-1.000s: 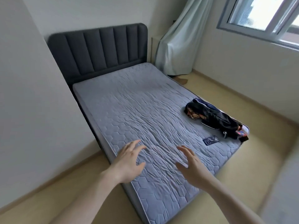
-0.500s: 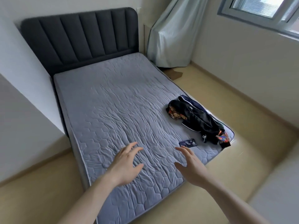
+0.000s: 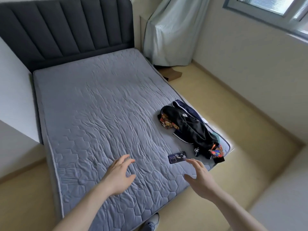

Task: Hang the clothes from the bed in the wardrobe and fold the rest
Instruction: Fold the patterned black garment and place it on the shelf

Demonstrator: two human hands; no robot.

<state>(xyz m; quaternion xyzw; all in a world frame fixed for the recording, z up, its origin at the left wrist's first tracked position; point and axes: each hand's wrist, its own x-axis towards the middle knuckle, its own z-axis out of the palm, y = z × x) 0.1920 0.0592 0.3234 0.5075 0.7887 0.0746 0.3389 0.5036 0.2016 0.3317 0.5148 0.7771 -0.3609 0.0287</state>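
A heap of clothes [image 3: 191,129] lies near the right foot corner of the grey quilted bed [image 3: 93,114]: a black garment on top, a navy one with white stripes under it, and bright patterned fabric at both ends. My left hand [image 3: 119,175] hovers over the mattress near the foot edge, fingers spread and holding nothing. My right hand [image 3: 200,178] is raised to the right of it, fingers loosely extended, just below a dark phone [image 3: 177,157] and left of the clothes heap. No wardrobe is in view.
A dark padded headboard [image 3: 66,29] stands at the far end. A pale cloth-draped object [image 3: 168,32] fills the far corner, with a brown cardboard piece [image 3: 172,75] on the floor beside it. A window [image 3: 273,9] is upper right. My shoe [image 3: 152,222] shows at the bed's foot.
The view has drawn closer to the bed and shifted right, so the clothes heap and phone sit nearer my right hand. Both hands stay open and empty.
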